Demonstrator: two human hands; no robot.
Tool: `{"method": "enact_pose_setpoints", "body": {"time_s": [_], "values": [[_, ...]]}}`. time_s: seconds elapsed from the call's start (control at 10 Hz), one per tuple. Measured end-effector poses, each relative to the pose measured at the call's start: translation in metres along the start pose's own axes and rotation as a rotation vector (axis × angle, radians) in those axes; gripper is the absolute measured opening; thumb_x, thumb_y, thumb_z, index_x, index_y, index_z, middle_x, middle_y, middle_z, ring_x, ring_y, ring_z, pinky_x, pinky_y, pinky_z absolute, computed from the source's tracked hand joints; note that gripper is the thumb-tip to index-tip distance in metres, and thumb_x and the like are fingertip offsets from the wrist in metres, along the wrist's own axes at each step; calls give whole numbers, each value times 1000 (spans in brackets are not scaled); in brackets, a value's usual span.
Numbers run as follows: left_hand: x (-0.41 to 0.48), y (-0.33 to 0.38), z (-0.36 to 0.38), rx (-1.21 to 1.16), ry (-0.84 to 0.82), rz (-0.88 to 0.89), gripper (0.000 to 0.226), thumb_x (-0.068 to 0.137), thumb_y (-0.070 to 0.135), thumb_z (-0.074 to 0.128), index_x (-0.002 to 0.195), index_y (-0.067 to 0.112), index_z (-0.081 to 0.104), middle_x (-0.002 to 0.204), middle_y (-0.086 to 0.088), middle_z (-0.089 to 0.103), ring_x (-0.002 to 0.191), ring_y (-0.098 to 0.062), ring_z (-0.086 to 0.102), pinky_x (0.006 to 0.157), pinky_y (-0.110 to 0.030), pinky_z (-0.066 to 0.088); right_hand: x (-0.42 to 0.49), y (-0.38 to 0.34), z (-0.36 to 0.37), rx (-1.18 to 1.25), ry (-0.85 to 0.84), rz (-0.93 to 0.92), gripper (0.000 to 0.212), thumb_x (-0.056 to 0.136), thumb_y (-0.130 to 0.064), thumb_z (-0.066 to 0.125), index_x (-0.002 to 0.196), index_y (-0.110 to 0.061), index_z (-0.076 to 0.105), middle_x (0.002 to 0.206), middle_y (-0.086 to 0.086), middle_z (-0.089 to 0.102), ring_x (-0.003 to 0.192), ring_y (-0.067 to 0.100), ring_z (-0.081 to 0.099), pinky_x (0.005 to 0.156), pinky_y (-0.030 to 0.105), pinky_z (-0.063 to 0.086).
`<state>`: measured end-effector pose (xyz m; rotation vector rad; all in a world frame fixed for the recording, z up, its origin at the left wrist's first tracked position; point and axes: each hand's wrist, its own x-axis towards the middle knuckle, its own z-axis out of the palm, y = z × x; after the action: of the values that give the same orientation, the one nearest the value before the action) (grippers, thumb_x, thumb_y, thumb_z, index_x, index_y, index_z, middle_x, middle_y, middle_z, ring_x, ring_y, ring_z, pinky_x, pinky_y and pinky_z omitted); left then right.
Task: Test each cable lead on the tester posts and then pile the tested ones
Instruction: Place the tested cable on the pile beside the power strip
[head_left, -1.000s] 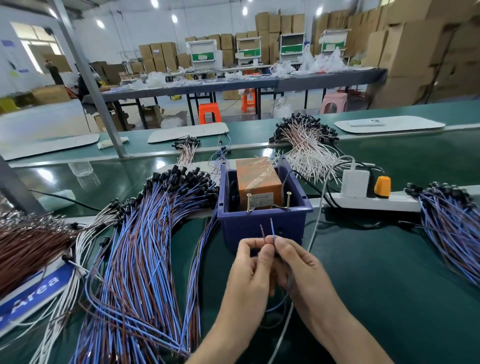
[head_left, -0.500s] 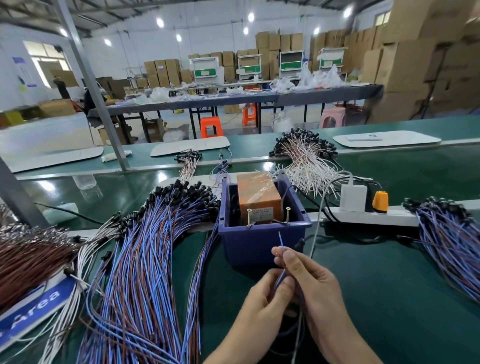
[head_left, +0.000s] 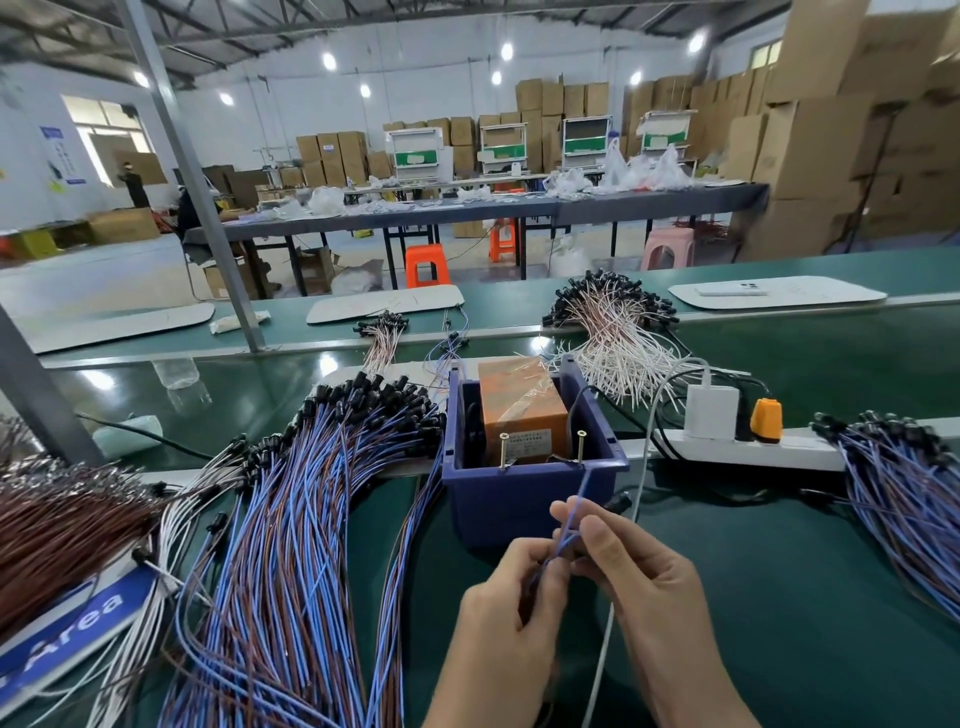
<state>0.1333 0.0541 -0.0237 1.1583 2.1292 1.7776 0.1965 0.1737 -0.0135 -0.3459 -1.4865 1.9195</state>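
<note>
Risen since half a second ago, the blue lead (head_left: 577, 505) now ends just beside the right post (head_left: 580, 446) of the tester (head_left: 519, 400) in the bin (head_left: 519, 501) at mid-desk, pinched by the right hand (head_left: 641, 582) and left hand (head_left: 506, 592), and such thin wire may flex off the post, spoiling contact.

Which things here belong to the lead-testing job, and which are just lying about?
Job: blue lead pinched by left hand and right hand; tester posts; orange tester in blue bin; left cable pile; right cable pile.
Lying about: phone on white tray; orange stool; white charger; cardboard boxes.
</note>
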Motion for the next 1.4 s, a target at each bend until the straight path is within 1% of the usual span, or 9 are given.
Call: {"method": "enact_pose_setpoints", "body": {"time_s": [0.3, 0.5, 0.6, 0.7, 0.8, 0.9, 1.0, 1.1, 1.4], "values": [[96, 78, -103, 31, 304, 47, 29, 91, 54, 50, 96, 37, 73, 62, 4, 57, 53, -14, 46, 48, -23, 41, 22, 4, 3, -446, -299, -136, 32, 100, -46, 52, 87, -35, 79, 77, -4, 76, 58, 11, 65, 58, 20, 49], [246, 35, -121, 57, 284, -274, 26, 106, 25, 48, 102, 18, 72, 93, -5, 60, 72, -16, 49, 73, -32, 47, 56, 34, -20, -883, -199, -503, 40, 95, -36, 59, 60, -24, 74, 60, -27, 65, 48, -7, 57, 52, 12, 46], [308, 8, -117, 27, 306, -419, 18, 103, 17, 52, 105, 11, 68, 74, -6, 51, 59, -15, 44, 56, -26, 43, 65, 36, -21, -963, -177, -647, 51, 95, -46, 56, 50, -24, 68, 54, -18, 64, 47, -6, 58, 53, 13, 49], [347, -8, -107, 50, 269, -530, 42, 103, 29, 55, 133, 0, 53, 116, -17, 64, 102, -28, 63, 88, -37, 54, 75, 32, -9, -1175, -95, -789, 38, 72, -23, 73, 36, -23, 60, 40, -15, 56, 37, -4, 53, 44, 11, 45], [360, -21, -110, 126, 321, -562, 63, 104, 39, 50, 149, -3, 34, 153, -18, 42, 138, -37, 42, 112, -44, 38, 81, 25, 2, -1135, 26, -624, 40, 14, 15, 74, 20, -7, 41, 23, -2, 36, 18, 11, 39, 27, 20, 33], [361, -35, -121, 162, 380, -563, 51, 105, 35, 49, 141, -1, 43, 131, -19, 53, 116, -35, 54, 100, -40, 45, 85, 31, -4, -1257, -25, -640, 58, 1, -37, 95, 23, -19, 46, 28, -15, 42, 28, 0, 46, 35, 11, 38], [344, -37, -132, 191, 401, -467, 27, 105, 28, 47, 113, 5, 57, 102, -12, 55, 85, -25, 50, 76, -33, 45, 81, 40, -21, -1147, -111, -772, 42, 72, -40, 68, 36, -23, 54, 39, -17, 51, 38, -2, 51, 42, 10, 43], [313, -33, -139, 294, 356, -366, 37, 104, 29, 47, 126, 1, 57, 115, -12, 60, 101, -25, 55, 100, -42, 47, 81, 44, -24, -1057, -92, -824, 44, 81, -36, 57, 40, -20, 55, 43, -15, 54, 40, -1, 51, 47, 6, 41], [175, -36, -196, 1006, 101, -284, 24, 103, 28, 49, 113, 11, 61, 104, -4, 68, 95, -22, 64, 88, -39, 53, 72, 53, -27, -1048, -109, -837, 49, 92, -33, 51, 45, -23, 61, 46, -13, 58, 38, 3, 52, 39, 25, 43]]}}
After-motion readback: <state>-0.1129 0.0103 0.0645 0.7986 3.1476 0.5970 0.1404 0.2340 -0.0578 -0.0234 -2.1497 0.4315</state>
